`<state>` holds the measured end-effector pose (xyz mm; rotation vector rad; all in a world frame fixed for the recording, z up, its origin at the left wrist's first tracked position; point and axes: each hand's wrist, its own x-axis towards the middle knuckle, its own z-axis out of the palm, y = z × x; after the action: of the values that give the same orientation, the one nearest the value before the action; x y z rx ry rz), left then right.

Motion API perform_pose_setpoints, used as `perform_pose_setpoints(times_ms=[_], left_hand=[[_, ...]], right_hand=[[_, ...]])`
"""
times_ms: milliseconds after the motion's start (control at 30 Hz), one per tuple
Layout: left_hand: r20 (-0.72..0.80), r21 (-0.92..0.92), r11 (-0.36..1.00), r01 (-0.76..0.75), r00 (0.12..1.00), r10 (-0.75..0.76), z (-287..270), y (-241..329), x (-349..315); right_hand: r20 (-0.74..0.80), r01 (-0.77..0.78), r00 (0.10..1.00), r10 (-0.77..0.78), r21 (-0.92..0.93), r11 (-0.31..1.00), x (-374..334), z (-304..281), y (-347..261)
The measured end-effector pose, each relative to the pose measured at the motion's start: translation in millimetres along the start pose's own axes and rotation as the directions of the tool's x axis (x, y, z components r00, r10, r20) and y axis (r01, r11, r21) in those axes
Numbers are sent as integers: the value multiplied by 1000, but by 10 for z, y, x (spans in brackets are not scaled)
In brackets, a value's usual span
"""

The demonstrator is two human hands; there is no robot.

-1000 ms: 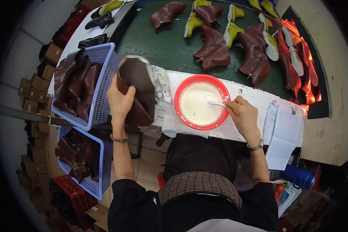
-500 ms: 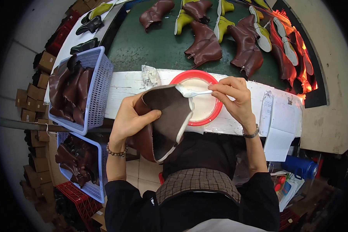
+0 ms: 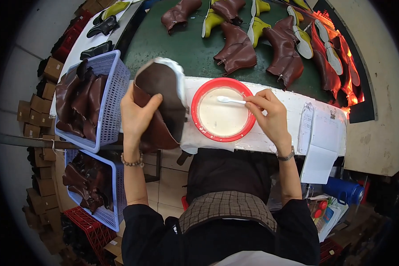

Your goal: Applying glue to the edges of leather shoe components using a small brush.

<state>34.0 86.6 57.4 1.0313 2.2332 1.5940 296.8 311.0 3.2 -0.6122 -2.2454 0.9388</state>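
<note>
The left hand [image 3: 137,113] clamps a brown upper [image 3: 162,88] splayed, presumably exposing its pale 1 o'clock edge [image 3: 180,80]; the right hand [image 3: 270,113] pinches a white applicator [image 3: 229,100] above the red bowl [image 3: 221,138].

Bowl [image 3: 221,81] bright red, liquid [image 3: 221,119] creamy white, applicator [image 3: 230,100] white. Boot upper [image 3: 165,88] reddish brown outside, darker inside, whitish edge. Baskets [image 3: 113,104] lavender-blue. Person's cloth [image 3: 228,208] brown, checked.

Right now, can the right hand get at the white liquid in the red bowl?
Likely yes: the right hand is at the edge of the red bowl, holding a white tool over the uncovered white liquid.
</note>
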Motion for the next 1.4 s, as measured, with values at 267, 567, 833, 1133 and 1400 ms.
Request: perform_pose_setpoints(times_ms=[267, 567, 833, 1133, 1400], left_hand=[[194, 422, 900, -105, 981, 23, -272, -1109, -385], [187, 627, 769, -125, 982, 6, -235, -1083, -629], [100, 480, 856, -193, 981, 166, -13, -615, -748], [283, 180, 889, -421, 888, 363, 246, -165, -897], [359, 69, 842, -536, 800, 480, 284, -84, -866]], right_hand=[[197, 236, 968, -153, -530, 814, -35, 59, 212], [-53, -73, 997, 63, -233, 970, -170, -122, 216], [-86, -75, 993, 81, 76, 994, -193, -149, 87], [-41, 43, 999, -34, 223, 974, -89, -20, -146], [-262, 263, 939, -221, 137, 955, 303, -201, -21]])
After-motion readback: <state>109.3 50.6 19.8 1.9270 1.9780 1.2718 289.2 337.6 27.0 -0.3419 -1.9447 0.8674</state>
